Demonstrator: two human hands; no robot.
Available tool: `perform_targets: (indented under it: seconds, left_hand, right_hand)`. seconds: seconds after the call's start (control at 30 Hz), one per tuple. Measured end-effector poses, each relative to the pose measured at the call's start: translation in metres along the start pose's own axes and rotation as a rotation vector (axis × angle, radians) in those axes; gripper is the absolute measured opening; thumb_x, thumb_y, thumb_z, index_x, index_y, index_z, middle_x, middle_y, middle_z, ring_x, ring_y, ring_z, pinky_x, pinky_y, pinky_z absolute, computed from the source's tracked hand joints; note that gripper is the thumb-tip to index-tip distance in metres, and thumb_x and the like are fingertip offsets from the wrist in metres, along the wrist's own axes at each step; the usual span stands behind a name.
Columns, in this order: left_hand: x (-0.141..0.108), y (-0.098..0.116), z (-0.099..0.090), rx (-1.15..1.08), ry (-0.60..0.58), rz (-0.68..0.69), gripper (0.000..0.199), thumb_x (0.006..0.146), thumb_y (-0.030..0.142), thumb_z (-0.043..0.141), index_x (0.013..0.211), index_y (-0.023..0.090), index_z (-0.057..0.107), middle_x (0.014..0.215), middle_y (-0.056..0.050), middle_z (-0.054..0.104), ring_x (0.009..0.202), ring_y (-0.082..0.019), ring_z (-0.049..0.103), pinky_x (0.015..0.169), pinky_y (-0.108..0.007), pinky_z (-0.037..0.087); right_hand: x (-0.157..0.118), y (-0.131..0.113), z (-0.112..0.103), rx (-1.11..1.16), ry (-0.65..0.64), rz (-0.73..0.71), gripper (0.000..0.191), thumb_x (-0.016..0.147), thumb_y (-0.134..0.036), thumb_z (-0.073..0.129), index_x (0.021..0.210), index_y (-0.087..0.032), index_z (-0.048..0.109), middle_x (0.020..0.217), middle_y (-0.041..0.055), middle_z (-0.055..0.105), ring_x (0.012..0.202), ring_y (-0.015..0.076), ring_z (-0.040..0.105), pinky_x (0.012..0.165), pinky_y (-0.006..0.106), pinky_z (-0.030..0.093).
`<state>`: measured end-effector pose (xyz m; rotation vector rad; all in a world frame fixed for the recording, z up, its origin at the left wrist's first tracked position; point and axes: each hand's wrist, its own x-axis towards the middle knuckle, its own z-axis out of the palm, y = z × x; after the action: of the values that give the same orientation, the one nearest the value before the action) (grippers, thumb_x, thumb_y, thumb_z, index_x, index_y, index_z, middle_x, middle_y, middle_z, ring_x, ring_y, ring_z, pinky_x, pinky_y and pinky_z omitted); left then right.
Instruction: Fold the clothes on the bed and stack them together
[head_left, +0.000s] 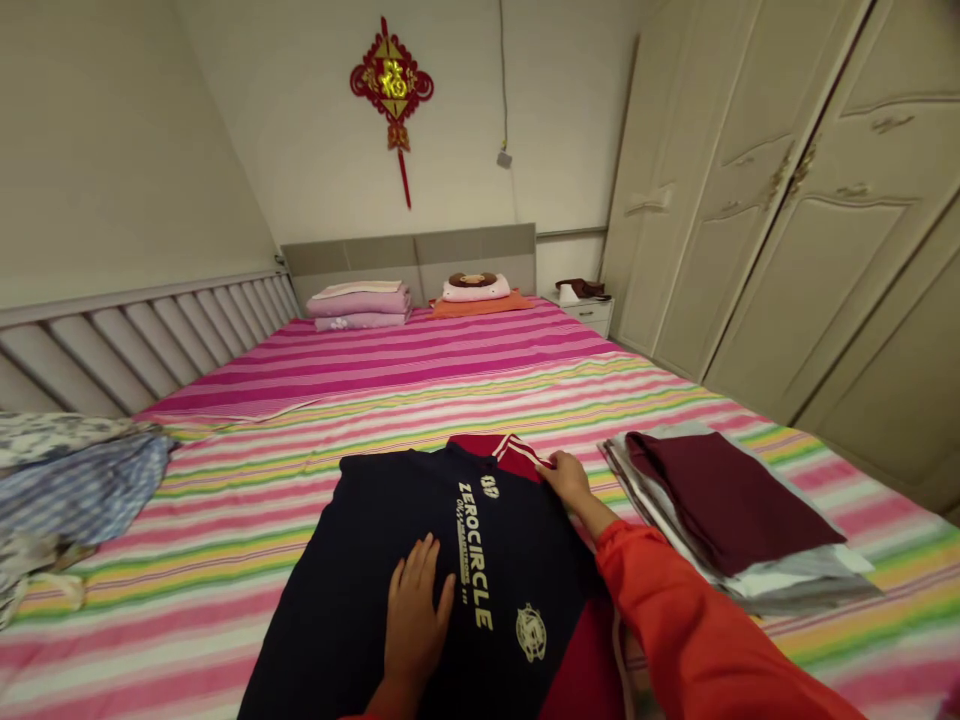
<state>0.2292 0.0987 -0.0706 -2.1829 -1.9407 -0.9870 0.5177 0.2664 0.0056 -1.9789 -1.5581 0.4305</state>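
Observation:
A dark navy T-shirt with red panels and white lettering "ZEROCIRCLE" lies spread on the bed in front of me. My left hand rests flat on its front, fingers stretched out, beside the lettering. At the shirt's upper right, my right hand pinches the red shoulder part near the white stripes. To the right of the shirt lies a stack of folded clothes, with a maroon folded garment on top and grey and white cloth under it.
The striped bedsheet covers the bed. Crumpled clothes lie at the left edge by a padded side rail. Folded bedding and a pillow sit near the headboard. A wardrobe stands along the right side.

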Motion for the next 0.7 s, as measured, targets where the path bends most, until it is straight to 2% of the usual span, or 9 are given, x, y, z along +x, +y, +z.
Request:
perform_targets:
  seconds: [0.1, 0.23, 0.33, 0.4, 0.47, 0.5, 0.53, 0.63, 0.7]
  left_hand:
    - [-0.001, -0.002, 0.002, 0.176, 0.01, 0.106, 0.046, 0.094, 0.033, 0.044, 0.138, 0.022, 0.051, 0.142, -0.008, 0.055, 0.132, -0.024, 0.049, 0.108, -0.047, 0.04]
    - [-0.003, -0.003, 0.002, 0.242, -0.019, 0.158, 0.043, 0.094, 0.033, 0.045, 0.135, 0.024, 0.054, 0.139, -0.006, 0.058, 0.131, -0.024, 0.05, 0.107, -0.047, 0.041]
    - [-0.003, -0.001, 0.001, 0.252, -0.02, 0.167, 0.041, 0.094, 0.033, 0.045, 0.133, 0.023, 0.056, 0.137, -0.006, 0.059, 0.129, -0.024, 0.052, 0.106, -0.047, 0.041]
    - [-0.003, -0.001, 0.0, 0.256, -0.02, 0.17, 0.041, 0.094, 0.033, 0.045, 0.132, 0.022, 0.057, 0.136, -0.006, 0.06, 0.127, -0.024, 0.054, 0.105, -0.046, 0.042]
    - [-0.003, 0.0, 0.0, 0.254, -0.02, 0.167, 0.04, 0.094, 0.032, 0.045, 0.132, 0.022, 0.057, 0.136, -0.006, 0.06, 0.126, -0.024, 0.055, 0.105, -0.046, 0.042]
    - [-0.003, 0.0, -0.001, 0.25, -0.02, 0.166, 0.04, 0.094, 0.032, 0.046, 0.131, 0.022, 0.056, 0.135, -0.006, 0.061, 0.126, -0.024, 0.055, 0.105, -0.045, 0.042]
    - [-0.003, 0.001, -0.001, 0.247, -0.018, 0.165, 0.04, 0.094, 0.032, 0.046, 0.131, 0.023, 0.056, 0.135, -0.006, 0.061, 0.126, -0.024, 0.055, 0.105, -0.045, 0.042]
    - [-0.004, 0.002, -0.003, 0.257, -0.013, 0.178, 0.04, 0.094, 0.032, 0.047, 0.131, 0.022, 0.056, 0.136, -0.006, 0.06, 0.126, -0.023, 0.055, 0.105, -0.045, 0.041]
    - [-0.004, 0.002, -0.004, 0.271, -0.01, 0.188, 0.04, 0.094, 0.032, 0.047, 0.132, 0.022, 0.055, 0.137, -0.006, 0.059, 0.127, -0.023, 0.054, 0.106, -0.044, 0.041]
  right_hand:
    - [0.013, 0.0, -0.003, -0.084, -0.029, 0.031, 0.02, 0.086, -0.033, 0.056, 0.085, -0.019, 0.07, 0.08, 0.0052, 0.071, 0.078, 0.0181, 0.064, 0.062, 0.024, 0.039]
    - [0.02, 0.003, -0.011, -0.193, -0.013, 0.057, 0.023, 0.088, -0.026, 0.05, 0.091, -0.017, 0.072, 0.093, 0.0127, 0.071, 0.092, 0.025, 0.064, 0.073, 0.031, 0.042]
    - [0.021, -0.007, -0.007, -0.217, 0.016, -0.008, 0.031, 0.087, -0.019, 0.048, 0.109, -0.011, 0.069, 0.114, 0.0207, 0.066, 0.111, 0.0302, 0.058, 0.087, 0.038, 0.042]
    - [0.022, -0.02, 0.003, -0.185, -0.003, -0.104, 0.042, 0.086, -0.017, 0.05, 0.126, -0.013, 0.061, 0.123, 0.0189, 0.064, 0.117, 0.0285, 0.055, 0.092, 0.037, 0.041]
    - [0.026, -0.035, 0.018, -0.131, -0.076, -0.197, 0.054, 0.08, -0.014, 0.058, 0.133, -0.022, 0.056, 0.117, 0.0112, 0.068, 0.111, 0.0248, 0.061, 0.089, 0.032, 0.044]
    - [0.029, -0.042, 0.025, -0.101, -0.118, -0.23, 0.056, 0.077, -0.013, 0.062, 0.131, -0.026, 0.058, 0.11, 0.0075, 0.071, 0.105, 0.0232, 0.064, 0.085, 0.03, 0.046]
    - [0.033, -0.047, 0.032, -0.069, -0.155, -0.251, 0.052, 0.075, -0.013, 0.064, 0.125, -0.027, 0.062, 0.102, 0.0049, 0.074, 0.097, 0.0221, 0.067, 0.081, 0.029, 0.048]
    - [0.053, -0.059, 0.045, 0.037, -0.201, -0.253, 0.022, 0.08, -0.02, 0.064, 0.101, -0.022, 0.071, 0.085, 0.0041, 0.075, 0.078, 0.019, 0.071, 0.071, 0.027, 0.052]
    - [0.07, -0.064, 0.044, 0.105, -0.165, -0.226, 0.023, 0.088, -0.028, 0.055, 0.103, -0.018, 0.069, 0.09, 0.0082, 0.074, 0.077, 0.019, 0.071, 0.071, 0.029, 0.054]
